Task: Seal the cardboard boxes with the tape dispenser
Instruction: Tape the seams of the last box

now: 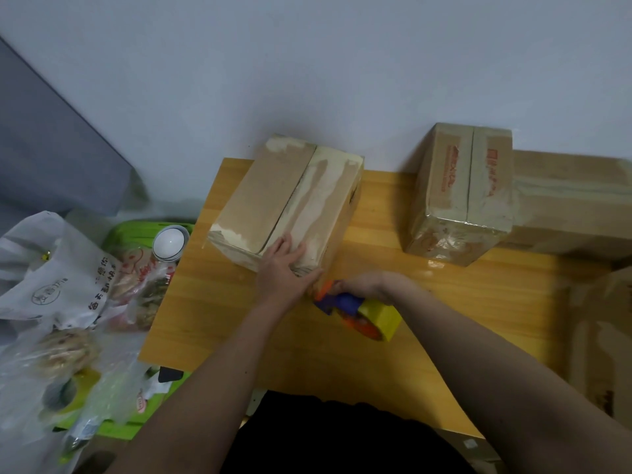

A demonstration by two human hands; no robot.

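Head view: counter carries near box at centre, second box well apart to right.

Near box: top seam looks untaped. Left hand rests flat on near top edge, fingers straight, pressing. Risk: box skews on counter if hand eases; tape then lands off seam or wrinkles.

Dispenser: at near face of box, low. Right hand grips handle, fingers curled round it. Risk: tape start fails to stick.

Hidden: dispenser blade, tape end, right fingertips. Clutter left of counter blurred.
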